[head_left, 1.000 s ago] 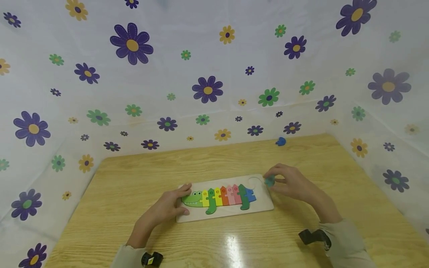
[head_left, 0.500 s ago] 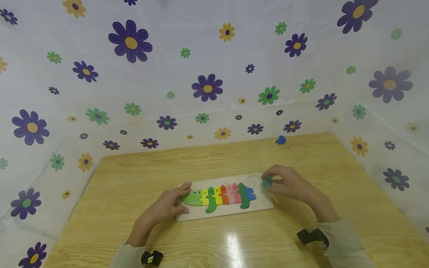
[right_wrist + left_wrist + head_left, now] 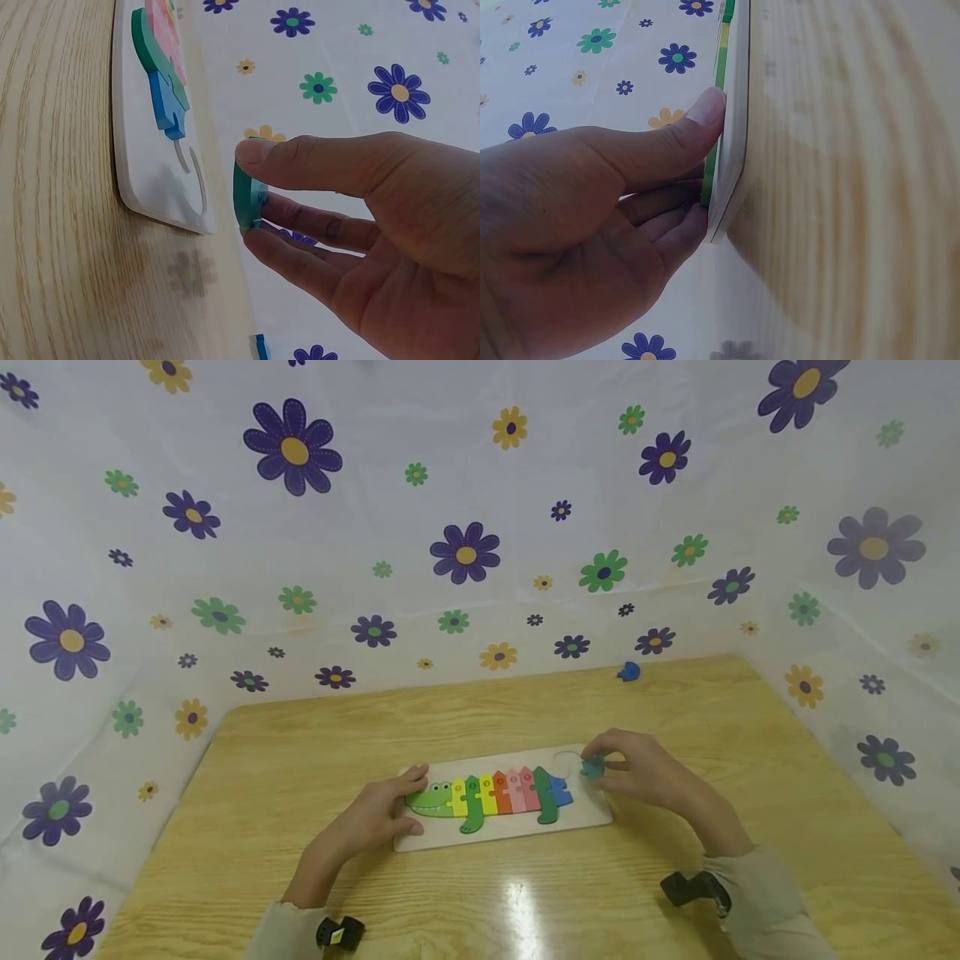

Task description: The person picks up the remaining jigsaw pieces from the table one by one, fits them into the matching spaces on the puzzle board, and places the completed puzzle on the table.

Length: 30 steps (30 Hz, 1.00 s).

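A pale wooden puzzle board lies on the table, bearing a crocodile made of coloured, interlocking pieces. My left hand rests on the board's left end, thumb and fingers spread beside the green head piece. In my right hand I pinch a teal puzzle piece between thumb and fingertips. It is raised off the board's right end, close to the curved tail outline. A blue piece ends the row of body pieces on that side.
Another blue piece lies at the back right of the wooden table, near the flower-patterned cloth. The cloth rises behind the table and along both sides. A black camera mount sits on each wrist.
My right hand has moved slightly left with the teal piece, from beside the board's right edge to over it. The left hand stays at the board's left end.
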### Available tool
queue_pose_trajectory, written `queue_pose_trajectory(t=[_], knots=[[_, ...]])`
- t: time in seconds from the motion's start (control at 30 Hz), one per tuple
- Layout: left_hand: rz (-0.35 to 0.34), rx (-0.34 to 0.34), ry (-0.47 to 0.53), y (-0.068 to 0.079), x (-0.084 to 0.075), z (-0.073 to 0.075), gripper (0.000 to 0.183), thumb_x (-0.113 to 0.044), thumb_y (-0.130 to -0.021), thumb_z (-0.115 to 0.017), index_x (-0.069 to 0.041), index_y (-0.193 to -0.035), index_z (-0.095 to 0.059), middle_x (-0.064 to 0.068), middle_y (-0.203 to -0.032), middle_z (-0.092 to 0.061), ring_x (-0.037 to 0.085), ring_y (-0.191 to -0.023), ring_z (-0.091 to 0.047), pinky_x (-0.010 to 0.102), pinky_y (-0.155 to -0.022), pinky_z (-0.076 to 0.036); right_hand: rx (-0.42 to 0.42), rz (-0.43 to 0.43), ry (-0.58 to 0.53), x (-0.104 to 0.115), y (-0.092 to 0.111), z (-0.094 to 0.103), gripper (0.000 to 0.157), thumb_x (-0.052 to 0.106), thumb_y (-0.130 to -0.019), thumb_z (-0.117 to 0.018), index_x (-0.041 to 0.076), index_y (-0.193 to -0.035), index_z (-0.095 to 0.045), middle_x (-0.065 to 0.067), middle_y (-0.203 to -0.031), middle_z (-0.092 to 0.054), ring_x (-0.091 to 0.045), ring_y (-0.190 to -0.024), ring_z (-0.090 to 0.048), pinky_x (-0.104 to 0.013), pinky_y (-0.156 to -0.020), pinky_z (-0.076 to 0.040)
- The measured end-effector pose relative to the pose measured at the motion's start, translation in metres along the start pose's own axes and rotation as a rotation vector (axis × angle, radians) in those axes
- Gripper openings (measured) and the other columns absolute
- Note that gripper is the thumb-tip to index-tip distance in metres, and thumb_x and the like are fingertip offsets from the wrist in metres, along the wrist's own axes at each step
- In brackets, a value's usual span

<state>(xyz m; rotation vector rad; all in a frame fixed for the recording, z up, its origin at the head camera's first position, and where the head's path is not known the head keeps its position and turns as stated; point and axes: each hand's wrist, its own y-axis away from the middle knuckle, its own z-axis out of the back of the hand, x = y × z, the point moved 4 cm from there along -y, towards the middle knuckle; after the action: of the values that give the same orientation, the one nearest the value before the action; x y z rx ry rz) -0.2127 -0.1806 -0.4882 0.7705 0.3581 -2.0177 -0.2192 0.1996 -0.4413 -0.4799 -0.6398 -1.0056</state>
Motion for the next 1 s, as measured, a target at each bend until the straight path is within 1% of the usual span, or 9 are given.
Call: queue_pose_trajectory(t=[0.2,0.33,0.43,0.73,0.93,1.0], knots=[[-0.006,0.003,-0.024,-0.002,0.000,0.000,0.069,-0.011,-0.087,-0.080,0.006,-0.146,-0.050,0.016,-0.162,-0.034,0.034,-0.151,-0.029,0.049,-0.121,-0.027,-0.010,0.014,0.009,0.001,-0.002,-0.002,0.026,-0.003,-0.087,-0.077,0.001,-0.112,-0.071,-0.011,-0.114,-0.069,-0.034,-0.112,-0.065,-0.056,-0.099,-0.054],[-0.021,0.003,-0.026,-0.001,-0.001,0.001,0.068,-0.011,-0.088,-0.080,0.008,-0.146,-0.050,0.018,-0.162,-0.035,0.036,-0.151,-0.030,0.050,-0.120,-0.028,-0.006,0.018,0.022,0.001,-0.002,-0.005,0.025,-0.001,-0.086,-0.079,0.002,-0.110,-0.072,-0.009,-0.112,-0.070,-0.032,-0.110,-0.065,-0.055,-0.099,-0.055],[-0.028,0.004,-0.021,0.000,-0.002,0.001,0.067,-0.011,-0.088,-0.079,0.009,-0.145,-0.050,0.019,-0.161,-0.035,0.037,-0.150,-0.030,0.051,-0.119,-0.028,0.001,0.006,0.031,0.000,-0.002,-0.007,0.025,-0.001,-0.086,-0.079,0.003,-0.110,-0.072,-0.008,-0.111,-0.069,-0.032,-0.110,-0.065,-0.054,-0.099,-0.055],[-0.016,-0.005,-0.010,0.001,-0.002,0.001,0.068,-0.009,-0.088,-0.080,0.008,-0.146,-0.049,0.018,-0.162,-0.035,0.035,-0.151,-0.029,0.050,-0.120,-0.028,0.030,-0.038,0.057,0.000,-0.006,-0.014,0.025,0.002,-0.087,-0.079,0.004,-0.110,-0.073,-0.008,-0.113,-0.070,-0.031,-0.110,-0.065,-0.053,-0.098,-0.056],[-0.022,-0.005,0.002,0.001,-0.001,0.000,0.067,-0.009,-0.088,-0.079,0.009,-0.146,-0.049,0.018,-0.162,-0.035,0.036,-0.151,-0.029,0.050,-0.120,-0.028,0.030,-0.004,0.081,0.003,-0.008,-0.018,0.025,-0.001,-0.085,-0.080,0.001,-0.108,-0.073,-0.009,-0.108,-0.071,-0.032,-0.107,-0.067,-0.051,-0.096,-0.057],[-0.024,-0.004,0.004,0.001,-0.001,0.000,0.068,-0.009,-0.088,-0.079,0.009,-0.146,-0.049,0.018,-0.162,-0.035,0.036,-0.151,-0.029,0.050,-0.120,-0.028,0.034,-0.007,0.080,0.003,-0.009,-0.019,0.025,-0.001,-0.085,-0.080,0.001,-0.108,-0.073,-0.010,-0.109,-0.070,-0.033,-0.108,-0.066,-0.051,-0.096,-0.057]])
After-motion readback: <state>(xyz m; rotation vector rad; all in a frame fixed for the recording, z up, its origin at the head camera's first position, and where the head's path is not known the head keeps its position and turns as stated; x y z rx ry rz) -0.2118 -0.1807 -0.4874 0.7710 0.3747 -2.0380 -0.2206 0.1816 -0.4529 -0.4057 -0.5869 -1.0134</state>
